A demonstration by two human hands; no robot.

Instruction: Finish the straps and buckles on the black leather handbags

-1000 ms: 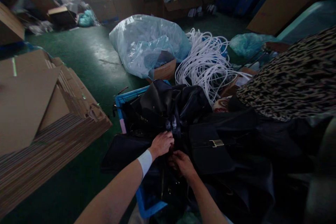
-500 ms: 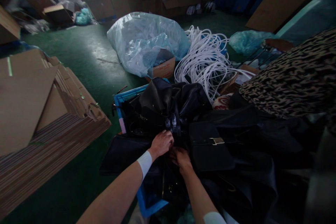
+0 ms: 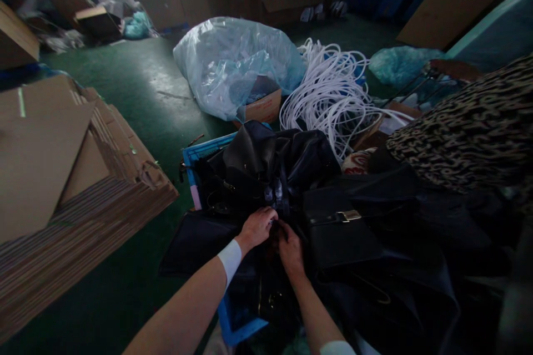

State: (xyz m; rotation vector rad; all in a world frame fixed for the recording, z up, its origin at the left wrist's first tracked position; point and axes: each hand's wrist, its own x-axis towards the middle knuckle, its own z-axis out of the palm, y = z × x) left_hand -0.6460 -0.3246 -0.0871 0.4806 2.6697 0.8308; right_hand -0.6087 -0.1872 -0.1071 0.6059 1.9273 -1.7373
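Observation:
A heap of black leather bags (image 3: 266,166) fills a blue plastic crate (image 3: 204,150) in front of me. My left hand (image 3: 256,227), with a white wristband, is curled on dark bag material in the middle of the heap. My right hand (image 3: 290,249) sits just beside it, fingers bent into the same dark spot. What exactly each hand grips is too dark to make out. A flat black bag with a gold clasp (image 3: 339,227) lies right of my right hand.
A tall stack of flattened cardboard (image 3: 75,177) stands at the left. A clear plastic sack (image 3: 237,66) and a tangle of white cord (image 3: 333,94) lie behind the crate. A person in a patterned top (image 3: 470,127) is at the right. Green floor (image 3: 137,94) lies beyond.
My right hand has moved up and closer to my left hand. The left hand has barely shifted. The view has tilted slightly.

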